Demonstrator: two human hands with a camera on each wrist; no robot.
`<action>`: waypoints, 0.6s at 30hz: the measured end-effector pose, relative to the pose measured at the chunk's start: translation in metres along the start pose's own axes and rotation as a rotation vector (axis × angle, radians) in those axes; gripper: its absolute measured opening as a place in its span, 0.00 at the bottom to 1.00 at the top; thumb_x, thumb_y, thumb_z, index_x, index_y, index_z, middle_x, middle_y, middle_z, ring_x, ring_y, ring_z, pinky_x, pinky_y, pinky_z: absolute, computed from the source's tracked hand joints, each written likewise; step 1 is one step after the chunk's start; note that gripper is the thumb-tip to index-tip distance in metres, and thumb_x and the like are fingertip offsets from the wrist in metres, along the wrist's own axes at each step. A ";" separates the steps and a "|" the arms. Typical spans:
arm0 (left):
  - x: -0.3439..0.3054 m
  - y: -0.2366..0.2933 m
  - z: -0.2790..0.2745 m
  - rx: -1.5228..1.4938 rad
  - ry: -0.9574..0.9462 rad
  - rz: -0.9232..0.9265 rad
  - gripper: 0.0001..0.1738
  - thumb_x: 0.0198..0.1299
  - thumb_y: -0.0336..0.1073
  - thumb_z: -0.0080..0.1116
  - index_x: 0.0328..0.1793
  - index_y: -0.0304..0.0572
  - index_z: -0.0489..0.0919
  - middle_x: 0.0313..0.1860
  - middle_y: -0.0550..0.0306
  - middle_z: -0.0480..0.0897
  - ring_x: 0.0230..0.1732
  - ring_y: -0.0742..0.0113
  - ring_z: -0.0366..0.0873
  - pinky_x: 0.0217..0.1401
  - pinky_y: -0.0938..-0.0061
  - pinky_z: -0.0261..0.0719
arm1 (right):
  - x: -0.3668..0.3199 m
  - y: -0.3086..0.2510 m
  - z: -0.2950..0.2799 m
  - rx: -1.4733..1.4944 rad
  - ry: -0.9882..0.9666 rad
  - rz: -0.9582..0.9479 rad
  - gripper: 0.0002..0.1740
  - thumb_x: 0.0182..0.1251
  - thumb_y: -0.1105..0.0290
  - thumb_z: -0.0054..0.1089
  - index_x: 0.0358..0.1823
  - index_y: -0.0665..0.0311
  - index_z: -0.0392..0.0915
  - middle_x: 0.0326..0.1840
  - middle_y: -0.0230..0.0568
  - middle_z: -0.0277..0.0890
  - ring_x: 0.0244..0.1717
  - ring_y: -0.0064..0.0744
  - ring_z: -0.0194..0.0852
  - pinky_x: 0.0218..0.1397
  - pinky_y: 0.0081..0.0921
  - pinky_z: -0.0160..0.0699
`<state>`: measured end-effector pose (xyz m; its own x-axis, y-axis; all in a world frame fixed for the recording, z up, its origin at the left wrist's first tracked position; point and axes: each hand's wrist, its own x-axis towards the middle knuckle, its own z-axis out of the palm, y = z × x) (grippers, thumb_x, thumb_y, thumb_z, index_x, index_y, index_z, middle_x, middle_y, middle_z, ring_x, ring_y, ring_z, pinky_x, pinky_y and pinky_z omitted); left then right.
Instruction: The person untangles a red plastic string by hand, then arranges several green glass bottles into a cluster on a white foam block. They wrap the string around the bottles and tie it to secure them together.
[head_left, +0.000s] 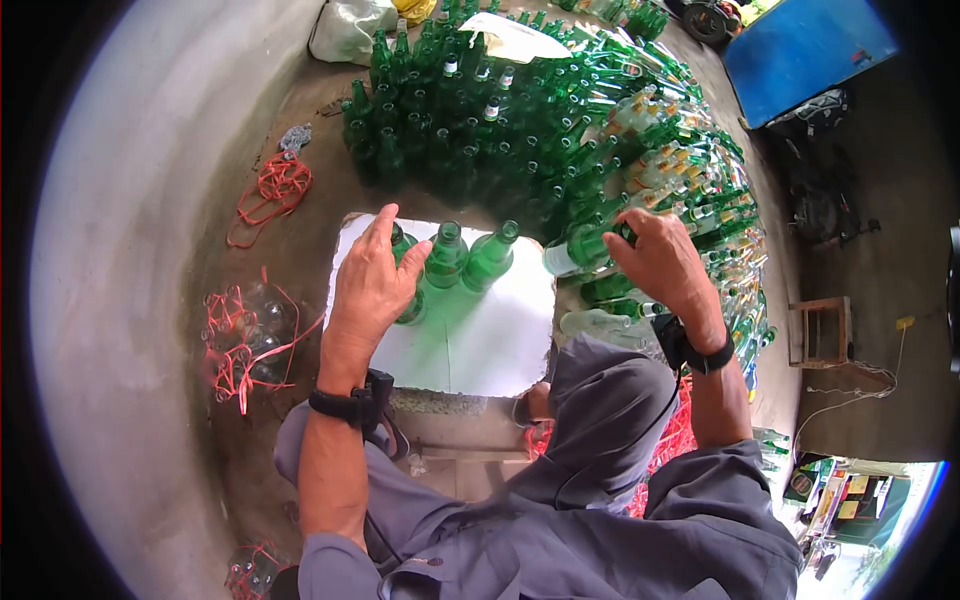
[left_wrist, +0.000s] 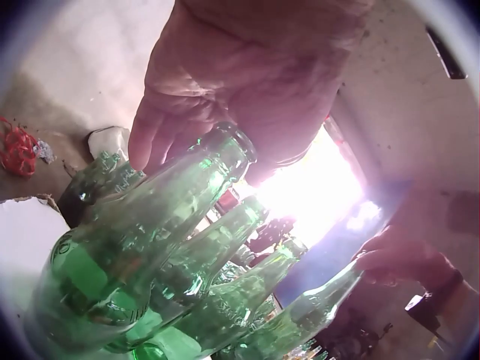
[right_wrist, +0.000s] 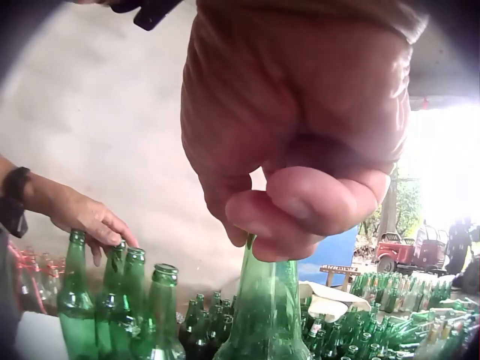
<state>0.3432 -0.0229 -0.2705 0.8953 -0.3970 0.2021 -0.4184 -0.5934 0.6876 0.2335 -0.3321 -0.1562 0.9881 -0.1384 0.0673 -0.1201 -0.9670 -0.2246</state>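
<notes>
In the head view, my left hand [head_left: 368, 278] is over the left side of a white board [head_left: 500, 345], fingers loosely extended beside the bottle tops. Several green glass bottles stand on that board, among them a middle one [head_left: 447, 258] and a right one [head_left: 488, 262]; my hand partly hides those at the left. My right hand [head_left: 660, 255] pinches the neck of another green bottle [head_left: 585, 250], tilted just off the board's right edge, with a pale label near its base. The right wrist view shows curled fingers around this bottle's neck [right_wrist: 266, 304].
Beyond the board, many green bottles [head_left: 450, 150] stand packed together, with more lying in a heap [head_left: 700, 190] at the right. Red twine [head_left: 280, 185] and clear bottles tied with it [head_left: 260, 335] are on the floor at left. A wooden stool [head_left: 822, 335] stands far right.
</notes>
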 end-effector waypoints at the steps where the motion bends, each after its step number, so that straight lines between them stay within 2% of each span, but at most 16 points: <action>1: 0.001 0.000 -0.001 -0.014 -0.011 -0.006 0.38 0.69 0.54 0.60 0.72 0.27 0.69 0.65 0.29 0.78 0.65 0.32 0.76 0.69 0.53 0.74 | -0.008 -0.006 -0.002 0.018 0.000 -0.018 0.18 0.65 0.62 0.64 0.30 0.73 0.77 0.22 0.62 0.75 0.33 0.63 0.79 0.39 0.51 0.76; 3: 0.001 -0.001 -0.002 -0.023 -0.021 -0.015 0.39 0.69 0.54 0.60 0.72 0.27 0.69 0.65 0.29 0.77 0.65 0.32 0.76 0.68 0.53 0.74 | -0.021 -0.018 -0.003 0.038 -0.013 -0.055 0.16 0.64 0.63 0.65 0.29 0.71 0.76 0.20 0.59 0.74 0.28 0.61 0.79 0.35 0.49 0.77; 8: -0.001 0.003 -0.001 -0.007 -0.036 -0.047 0.40 0.68 0.53 0.62 0.74 0.27 0.67 0.67 0.29 0.76 0.66 0.33 0.76 0.68 0.54 0.75 | -0.038 -0.045 0.022 0.183 -0.145 -0.204 0.16 0.63 0.65 0.66 0.28 0.72 0.75 0.19 0.58 0.75 0.28 0.61 0.80 0.34 0.48 0.78; 13: -0.003 0.001 0.000 0.004 -0.036 -0.033 0.40 0.68 0.52 0.63 0.74 0.27 0.66 0.68 0.29 0.75 0.68 0.34 0.74 0.70 0.54 0.73 | -0.033 -0.076 0.056 0.184 -0.308 -0.237 0.19 0.67 0.60 0.58 0.28 0.73 0.76 0.22 0.59 0.78 0.32 0.61 0.82 0.41 0.51 0.81; 18: -0.002 0.002 0.000 0.020 -0.057 -0.048 0.40 0.68 0.52 0.62 0.74 0.28 0.66 0.70 0.30 0.74 0.70 0.34 0.72 0.73 0.55 0.71 | -0.026 -0.100 0.074 0.242 -0.311 -0.281 0.17 0.67 0.64 0.57 0.29 0.74 0.75 0.21 0.58 0.77 0.29 0.62 0.81 0.38 0.52 0.80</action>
<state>0.3403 -0.0230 -0.2690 0.9045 -0.4064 0.1291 -0.3787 -0.6262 0.6815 0.2270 -0.2163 -0.2079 0.9653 0.2277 -0.1279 0.1452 -0.8750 -0.4619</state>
